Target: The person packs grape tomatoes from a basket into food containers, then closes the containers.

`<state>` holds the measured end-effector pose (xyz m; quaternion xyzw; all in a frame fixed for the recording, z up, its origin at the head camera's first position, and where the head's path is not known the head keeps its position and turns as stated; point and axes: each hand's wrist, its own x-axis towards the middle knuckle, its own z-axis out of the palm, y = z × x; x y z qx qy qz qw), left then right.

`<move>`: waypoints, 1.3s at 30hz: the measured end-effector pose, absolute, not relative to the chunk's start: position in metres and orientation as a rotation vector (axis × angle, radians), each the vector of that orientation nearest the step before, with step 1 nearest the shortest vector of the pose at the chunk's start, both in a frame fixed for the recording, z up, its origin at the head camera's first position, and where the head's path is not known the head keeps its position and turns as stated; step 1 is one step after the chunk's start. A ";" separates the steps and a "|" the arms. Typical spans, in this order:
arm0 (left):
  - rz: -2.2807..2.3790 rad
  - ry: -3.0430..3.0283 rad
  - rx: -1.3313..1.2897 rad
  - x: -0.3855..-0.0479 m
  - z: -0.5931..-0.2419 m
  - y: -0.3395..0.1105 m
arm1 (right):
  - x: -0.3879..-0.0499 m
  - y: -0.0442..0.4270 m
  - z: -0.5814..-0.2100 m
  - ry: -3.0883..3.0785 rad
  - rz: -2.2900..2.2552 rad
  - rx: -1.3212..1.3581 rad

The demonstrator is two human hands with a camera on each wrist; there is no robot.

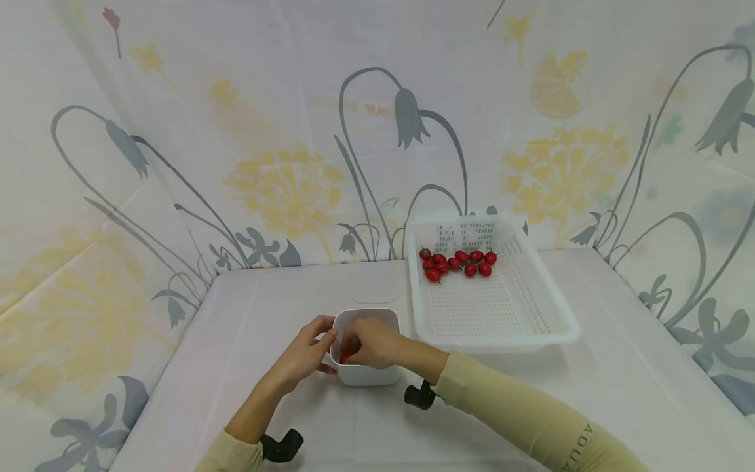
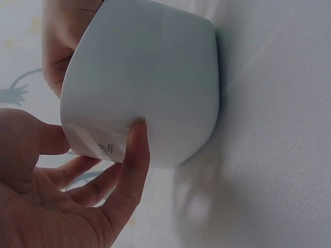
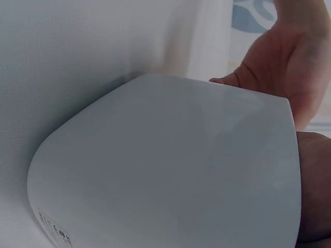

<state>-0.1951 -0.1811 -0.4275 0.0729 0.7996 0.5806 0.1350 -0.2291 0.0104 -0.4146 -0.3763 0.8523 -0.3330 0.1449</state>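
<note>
Tomato feel: the red tomato (image 1: 345, 358) is probably light, smooth-skinned and a little slippery, firm yet easily bruised or split by a hard squeeze.
Tomato hold: a gentle pinch with thumb and fingertips round its widest part should suit best.
Tomato place: inside the white container (image 1: 368, 375), near its left wall, right at the fingertips of the right hand (image 1: 374, 344).
Right hand: reaches over the rim, fingers bent down into the container; whether they pinch the tomato or only touch it cannot be told.
Container feel: it seems stiff, glossy and light enough to slide if unbraced; the rim and a corner offer the surest hold.
Left hand (image 1: 303, 354): holds the container's left side, thumb at the rim, the other fingers spread and slightly bent about the wall.
Basket tomatoes (image 1: 454, 263): clustered toward the far side of the white basket (image 1: 572, 331), well apart from both hands.
</note>
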 end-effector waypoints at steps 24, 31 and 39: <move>1.686 2.328 0.217 -0.195 -0.429 -0.181 | -0.233 0.006 -0.417 2.434 -0.921 -1.024; 1.686 2.339 0.194 -0.196 -0.429 -0.180 | -0.235 0.007 -0.414 2.409 -0.932 -1.055; 1.697 2.332 0.188 -0.194 -0.429 -0.180 | -0.233 0.016 -0.396 2.383 -0.859 -1.163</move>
